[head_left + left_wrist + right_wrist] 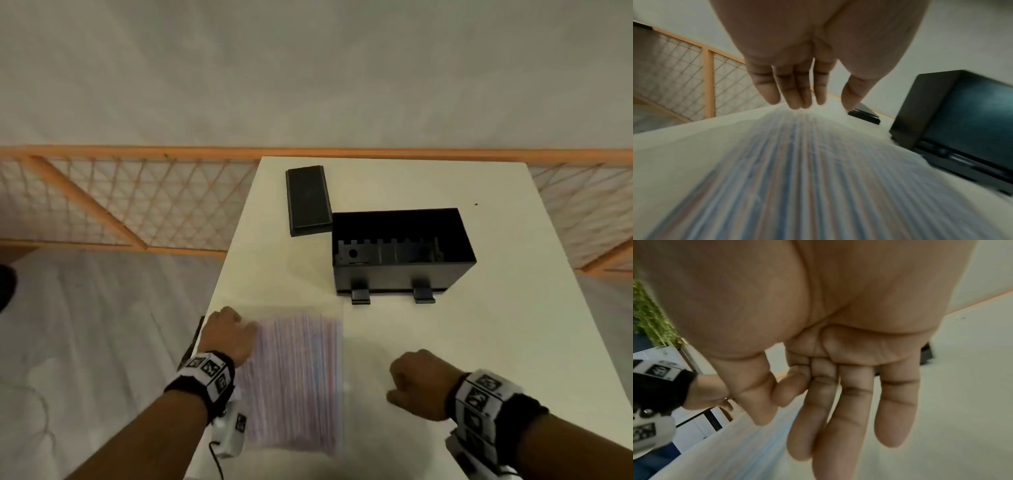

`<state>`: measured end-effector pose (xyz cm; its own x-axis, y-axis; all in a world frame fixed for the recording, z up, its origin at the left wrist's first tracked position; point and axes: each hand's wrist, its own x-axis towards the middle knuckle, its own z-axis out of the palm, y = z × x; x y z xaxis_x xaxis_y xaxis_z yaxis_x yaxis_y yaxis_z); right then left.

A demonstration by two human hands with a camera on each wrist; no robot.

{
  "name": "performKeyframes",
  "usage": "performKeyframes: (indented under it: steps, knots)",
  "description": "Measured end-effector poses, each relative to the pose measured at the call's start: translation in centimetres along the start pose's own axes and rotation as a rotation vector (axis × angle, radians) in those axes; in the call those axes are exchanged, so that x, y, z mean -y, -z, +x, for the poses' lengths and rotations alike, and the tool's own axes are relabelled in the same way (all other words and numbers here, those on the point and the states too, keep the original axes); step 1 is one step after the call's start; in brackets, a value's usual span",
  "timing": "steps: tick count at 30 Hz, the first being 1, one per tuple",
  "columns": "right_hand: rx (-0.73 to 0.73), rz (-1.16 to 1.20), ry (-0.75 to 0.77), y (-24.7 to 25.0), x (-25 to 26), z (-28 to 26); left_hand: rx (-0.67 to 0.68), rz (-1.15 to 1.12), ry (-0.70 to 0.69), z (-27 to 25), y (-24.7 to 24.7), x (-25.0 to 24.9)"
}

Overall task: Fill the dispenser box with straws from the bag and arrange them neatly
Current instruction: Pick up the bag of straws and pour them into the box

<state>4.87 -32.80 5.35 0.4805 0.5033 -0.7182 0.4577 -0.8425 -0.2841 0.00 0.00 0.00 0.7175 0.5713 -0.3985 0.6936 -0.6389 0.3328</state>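
I see the bag of straws (294, 383) lying flat on the white tabletop (513, 342), on the near side of the black dispenser box (400, 253) and a little toward its left end. The bag is blurred, but its striped contents run lengthwise, away from me and toward the box.

My left hand (227, 337) sits at the bag's far left corner, the corner nearest the box. In the left wrist view its fingers (793, 91) hang nearly straight with their tips at the bag's end; I cannot tell whether they touch the plastic or hover just off it. They are relaxed, not curled round anything.

My right hand (419, 383) is near the bag's right edge, on the near side of the box and well apart from it. From the right wrist view its fingers (855, 410) are extended and loosely spread, the thumb bent in slightly, holding nothing. The bag shows pale below them, apart from the fingertips.

The dispenser box stands open-topped, with its interior dark and two small feet on its near wall. Its lid (310, 200) lies flat on the tabletop at the box's far left corner, touching or just beside it.

An orange-framed mesh fence (137, 202) runs beyond the box, past the tabletop's far edge.
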Motion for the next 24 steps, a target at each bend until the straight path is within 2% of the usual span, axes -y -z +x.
performKeyframes:
  steps: [2,5,8,13,15,17,18,20,22,24]
  knots:
    - [-0.070,0.067,0.022,1.5,2.2,2.7,-0.049,-0.090,0.138,2.8,-0.2,1.5]
    - [-0.107,0.096,0.067,3.9,6.2,6.1,-0.025,-0.286,0.275,6.2,-0.4,2.0]
    - [-0.165,0.129,0.090,5.3,9.8,9.9,0.014,-0.358,0.327,8.5,-0.6,2.1]
    - [-0.265,0.282,0.076,5.9,14.6,16.1,0.090,-0.393,0.255,9.2,0.3,1.4]
    - [-0.230,0.290,0.054,6.2,15.9,18.4,0.123,-0.445,0.141,9.1,0.4,1.3]
    - [-0.146,0.281,0.089,6.8,17.1,20.0,0.128,-0.648,0.043,8.8,-0.2,1.7]
    - [-0.107,0.251,0.134,7.0,17.7,20.4,0.133,-0.776,0.021,8.5,-0.3,1.8]
    - [-0.075,0.209,0.188,7.4,18.1,20.8,0.142,-0.867,0.004,8.3,-0.6,1.8]
    - [-0.043,0.223,0.170,7.4,16.7,20.5,0.089,-0.827,-0.002,8.8,-0.5,2.0]
    - [-0.014,0.235,0.102,6.8,14.1,20.2,0.037,-0.632,0.036,9.7,0.0,2.5]
